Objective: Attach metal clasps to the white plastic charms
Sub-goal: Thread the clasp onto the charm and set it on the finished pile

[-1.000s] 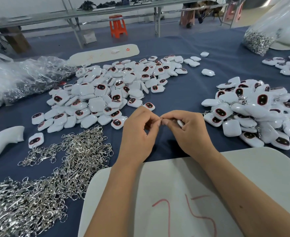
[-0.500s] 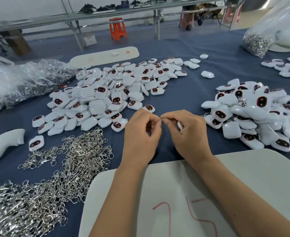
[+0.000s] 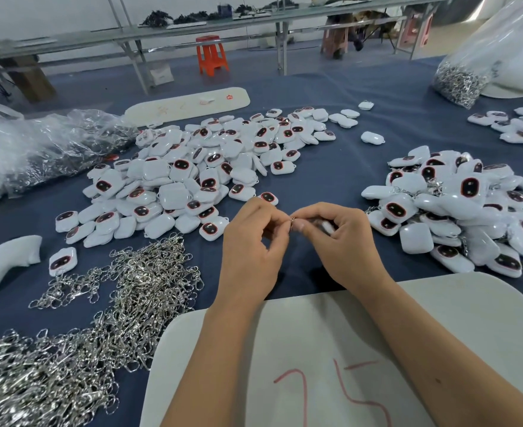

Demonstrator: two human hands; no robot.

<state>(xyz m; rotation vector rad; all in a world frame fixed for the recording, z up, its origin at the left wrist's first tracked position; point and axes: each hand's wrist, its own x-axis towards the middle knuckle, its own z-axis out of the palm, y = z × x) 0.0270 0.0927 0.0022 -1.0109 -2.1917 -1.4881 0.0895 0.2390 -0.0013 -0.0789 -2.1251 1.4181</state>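
Little had changed over the last second — the left hand (image 3: 254, 241) and right hand (image 3: 343, 241) stayed fingertip to fingertip, both pinching a small metal clasp (image 3: 292, 219), the right also curled round a white charm (image 3: 328, 226). The join seemed unfinished. Unclasped charms (image 3: 192, 174) lay beyond the left hand, loose clasps (image 3: 106, 303) to its left, finished charms (image 3: 457, 208) right of the right hand — nothing blocked them.

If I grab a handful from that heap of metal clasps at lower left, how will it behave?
The heap of metal clasps will probably come up as a tangled clump, since hooks and short chains look interlocked. It likely drapes limply rather than holding shape. Loose strands at its edge may drag along and snag the blue cloth.
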